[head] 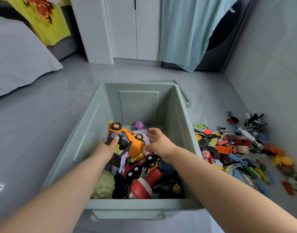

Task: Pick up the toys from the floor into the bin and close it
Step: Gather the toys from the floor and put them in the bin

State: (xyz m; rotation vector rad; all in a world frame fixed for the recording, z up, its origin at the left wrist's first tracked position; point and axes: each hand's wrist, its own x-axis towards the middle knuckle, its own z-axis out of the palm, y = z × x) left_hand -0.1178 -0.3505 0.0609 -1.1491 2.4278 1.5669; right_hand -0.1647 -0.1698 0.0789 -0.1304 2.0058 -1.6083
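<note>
The green bin (144, 206) stands open between both arms, so toys go in easily. Many toys (236, 148) lie on the floor to its right. Inside the bin, the left hand (107, 150) holds the orange truck (129, 138), probably to lay it down; the right hand (159, 142) is spread beside it, holding nothing.

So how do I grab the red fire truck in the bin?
Grip the red fire truck by the middle of its long body, coming from above with the right hand. It lies slanted on top of the pile, its wheeled side facing up, so fingers probably close best across the narrow body, between the wheels.
</note>
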